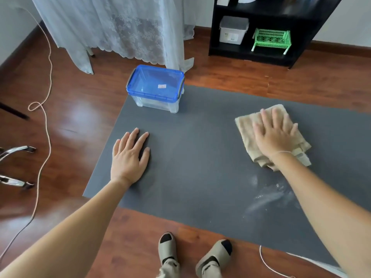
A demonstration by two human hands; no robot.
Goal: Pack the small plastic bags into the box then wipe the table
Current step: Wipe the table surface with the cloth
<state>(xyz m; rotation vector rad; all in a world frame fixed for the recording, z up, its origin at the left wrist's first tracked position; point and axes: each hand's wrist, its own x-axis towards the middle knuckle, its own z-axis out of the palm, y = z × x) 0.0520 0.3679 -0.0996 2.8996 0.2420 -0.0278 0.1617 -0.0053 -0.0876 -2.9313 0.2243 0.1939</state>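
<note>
Blue-lidded clear box [155, 89], closed

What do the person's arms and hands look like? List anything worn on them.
Both arms are bare, with no sleeves in view. The left hand wears nothing: no glove, ring or watch. The right hand is also ungloved; a thin pale string circles its wrist.

Beige cloth [269, 133], blue-lidded box [155, 87], grey table [200, 167]
</note>
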